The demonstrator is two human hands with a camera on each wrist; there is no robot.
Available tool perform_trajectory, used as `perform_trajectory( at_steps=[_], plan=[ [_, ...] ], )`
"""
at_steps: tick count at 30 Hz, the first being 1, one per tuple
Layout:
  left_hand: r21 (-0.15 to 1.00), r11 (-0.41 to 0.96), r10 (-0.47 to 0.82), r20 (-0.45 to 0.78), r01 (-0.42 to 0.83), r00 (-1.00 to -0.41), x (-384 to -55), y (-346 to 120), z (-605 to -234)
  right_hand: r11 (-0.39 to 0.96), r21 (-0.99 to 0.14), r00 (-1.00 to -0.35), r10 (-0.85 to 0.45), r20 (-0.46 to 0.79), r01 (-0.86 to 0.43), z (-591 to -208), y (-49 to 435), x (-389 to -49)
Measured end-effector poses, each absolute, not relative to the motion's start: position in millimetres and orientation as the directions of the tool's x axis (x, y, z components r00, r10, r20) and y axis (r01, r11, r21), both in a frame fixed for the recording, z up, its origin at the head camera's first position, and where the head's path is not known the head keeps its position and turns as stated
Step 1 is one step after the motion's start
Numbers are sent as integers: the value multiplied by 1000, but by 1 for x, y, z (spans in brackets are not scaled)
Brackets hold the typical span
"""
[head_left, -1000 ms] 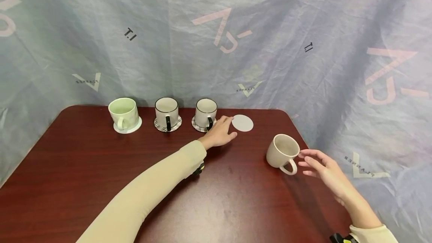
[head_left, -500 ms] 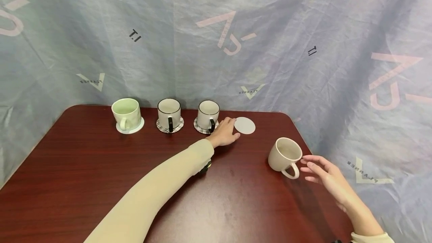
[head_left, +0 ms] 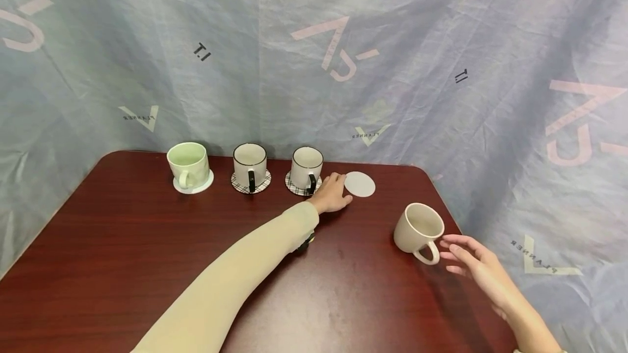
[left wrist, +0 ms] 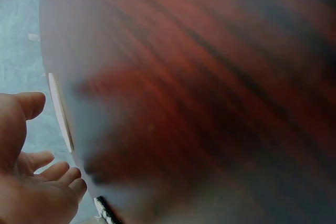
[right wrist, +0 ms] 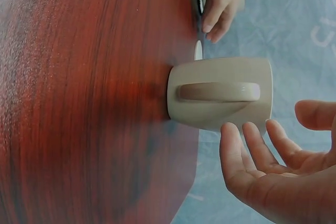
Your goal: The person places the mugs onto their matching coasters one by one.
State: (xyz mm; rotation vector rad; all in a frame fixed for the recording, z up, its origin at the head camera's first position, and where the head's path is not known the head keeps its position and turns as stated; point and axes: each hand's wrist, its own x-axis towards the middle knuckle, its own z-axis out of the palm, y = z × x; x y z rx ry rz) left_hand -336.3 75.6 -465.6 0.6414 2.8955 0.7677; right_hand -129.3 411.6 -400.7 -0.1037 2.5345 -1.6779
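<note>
A beige mug (head_left: pixel 409 236) stands upright on the table at the right, its handle toward the person. Beside that handle is my right hand (head_left: pixel 483 271), fingers relaxed and slightly bent, fingertips near the mug's side; in the right wrist view the fingers (right wrist: pixel 252 145) hold nothing. My left hand (head_left: pixel 331 194) is low over the table between a plain white round coaster (head_left: pixel 360 184) and a white mug with a black handle (head_left: pixel 305 168). Its fingers are loosely bent and hold nothing, with the fingertips at the coaster's left edge. In the left wrist view the coaster (left wrist: pixel 61 113) appears edge-on beyond the thumb.
Another black-handled white mug (head_left: pixel 249 165) rests on a plaid coaster (head_left: pixel 262 181), and a pale green mug (head_left: pixel 190 162) on a white coaster (head_left: pixel 206 185), in a row along the far edge. A grey printed curtain (head_left: pixel 275 91) hangs directly behind the reddish-brown table (head_left: pixel 147 249).
The head view has shifted slightly, moving the whole scene right and a little down. Both hands keep nearly the same places relative to the coaster and the beige mug.
</note>
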Motion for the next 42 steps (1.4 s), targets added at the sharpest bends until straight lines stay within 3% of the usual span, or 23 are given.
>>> perform_trajectory(
  at_steps=[18,30,42],
  plan=[
    [482,786,416,51,388,-908,-349,87,-471,373,-927,-993,-101,-61,19,-405,414,-123],
    [440,823,396,11,360,-918,-352,94,-479,371,-929,-992,-108,-64,19,-408,414,-121],
    [467,826,365,-17,316,-931,-350,94,-469,354,-935,-992,-113,-56,13,-408,413,-121]
  ],
)
